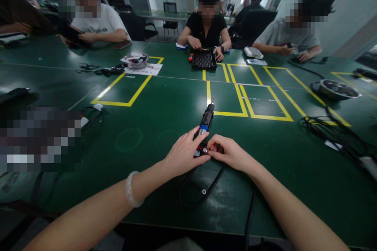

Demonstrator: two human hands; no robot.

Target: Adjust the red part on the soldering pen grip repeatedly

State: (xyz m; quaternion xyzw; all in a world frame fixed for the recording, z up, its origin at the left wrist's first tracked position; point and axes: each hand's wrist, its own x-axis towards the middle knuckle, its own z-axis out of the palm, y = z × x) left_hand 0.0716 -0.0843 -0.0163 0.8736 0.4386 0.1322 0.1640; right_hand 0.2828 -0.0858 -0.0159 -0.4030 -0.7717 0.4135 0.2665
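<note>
A corded electric screwdriver (207,117) lies on the green table, its thin bit pointing away from me. It has a black front, a blue band and a grey section. My left hand (184,151), with a pale bracelet on its wrist, grips the tool's rear part between fingers and thumb. At the near end, red and silver parts (202,150) show between my hands. There the fingertips of my right hand (228,152) are pinched together; what they hold is too small to make out. A black cable (216,178) loops toward me, with a small white ring (204,191) beside it.
Across the green table (165,106), a person in black handles a black tray (204,59). A round dish (134,60) stands on paper at the back left. Coiled cables (326,133) and another round dish (338,89) lie at right. Yellow tape marks rectangles.
</note>
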